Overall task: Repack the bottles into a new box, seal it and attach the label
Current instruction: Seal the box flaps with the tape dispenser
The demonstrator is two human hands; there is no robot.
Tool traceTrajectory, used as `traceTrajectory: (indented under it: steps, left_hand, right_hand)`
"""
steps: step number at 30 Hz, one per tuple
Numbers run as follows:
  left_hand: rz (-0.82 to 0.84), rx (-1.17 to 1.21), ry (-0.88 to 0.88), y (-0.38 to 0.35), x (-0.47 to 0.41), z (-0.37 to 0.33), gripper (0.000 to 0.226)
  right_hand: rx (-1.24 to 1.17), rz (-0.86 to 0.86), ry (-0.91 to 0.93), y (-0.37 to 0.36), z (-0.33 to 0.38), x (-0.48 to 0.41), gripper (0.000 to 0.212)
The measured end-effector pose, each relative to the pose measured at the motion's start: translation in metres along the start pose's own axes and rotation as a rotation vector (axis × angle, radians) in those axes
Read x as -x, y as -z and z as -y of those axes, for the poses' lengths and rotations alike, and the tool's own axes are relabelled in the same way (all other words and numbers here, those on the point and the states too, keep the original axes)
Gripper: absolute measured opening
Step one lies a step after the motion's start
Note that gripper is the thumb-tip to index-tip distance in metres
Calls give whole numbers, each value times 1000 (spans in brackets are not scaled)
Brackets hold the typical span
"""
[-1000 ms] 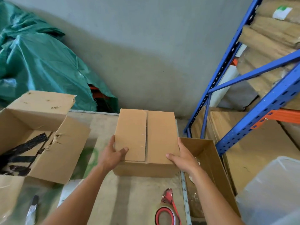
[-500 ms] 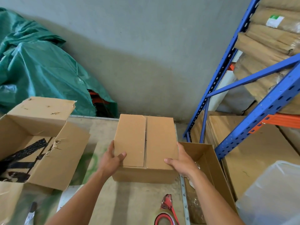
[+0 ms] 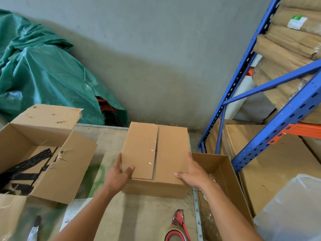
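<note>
A small brown cardboard box (image 3: 171, 150) stands on the table (image 3: 139, 216) with its two top flaps folded shut; the seam down the middle shows no tape. My left hand (image 3: 118, 176) grips its near left corner, thumb on the left flap. My right hand (image 3: 192, 173) grips the near right corner, thumb on top. A red tape dispenser (image 3: 177, 226) lies at the table's near edge. A white paper sheet (image 3: 73, 213), perhaps the label, lies near my left forearm. No bottles are visible.
A larger open, torn box (image 3: 57, 173) with black strapping inside stands at the left. Another open box (image 3: 224, 176) sits right of the table, below its edge. Blue shelving (image 3: 281, 122) holds cardboard bundles. A green tarp (image 3: 43, 75) is heaped at back left. A knife (image 3: 33, 228) lies at bottom left.
Both hands keep their hold on the closed box's near corners. The view has tilted up a little, so the box and hands sit slightly lower in frame.
</note>
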State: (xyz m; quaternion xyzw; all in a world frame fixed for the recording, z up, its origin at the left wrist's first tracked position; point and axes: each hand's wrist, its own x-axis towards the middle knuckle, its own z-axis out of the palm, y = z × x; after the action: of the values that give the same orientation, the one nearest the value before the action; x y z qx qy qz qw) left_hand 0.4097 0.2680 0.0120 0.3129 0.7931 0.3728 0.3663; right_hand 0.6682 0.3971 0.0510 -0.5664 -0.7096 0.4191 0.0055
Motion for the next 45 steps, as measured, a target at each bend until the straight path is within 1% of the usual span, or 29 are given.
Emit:
traceTrajectory:
  steps: [2,6,9,14,17,23,27,31,36,39,43,45]
  left_hand:
    - [17,15,2,2,1,-1,84]
    - [25,-17,-7,3,0,-2,84]
    - [31,-102,-22,4,-1,-2,86]
    - [7,-143,-16,4,-1,2,88]
    - [8,-159,-21,3,-1,4,90]
    - [7,-122,-6,2,-1,4,92]
    - [-7,-125,-40,1,5,8,89]
    - [-42,-119,-52,-1,7,9,89]
    - [-125,-182,-98,0,9,10,87]
    - [-114,-145,-107,0,9,13,80]
    - [-99,-123,-113,3,13,14,71]
    - [-93,-100,-120,7,17,16,68]
  right_hand:
    - [74,6,13,-1,1,2,109]
    - [92,4,24,-2,1,5,105]
    - [60,22,7,-7,2,7,100]
    - [-35,51,-6,-17,1,11,95]
    - [-35,51,-1,-18,-1,9,94]
    - [-22,48,21,-17,-4,8,93]
    - [-7,31,61,-21,-7,8,93]
    - [6,-6,58,-24,-6,8,91]
    - [101,-53,52,-28,-1,9,83]
    - [178,-79,39,-35,8,10,78]
    - [353,-168,52,-47,21,10,76]
    - [396,-191,61,-54,29,11,73]
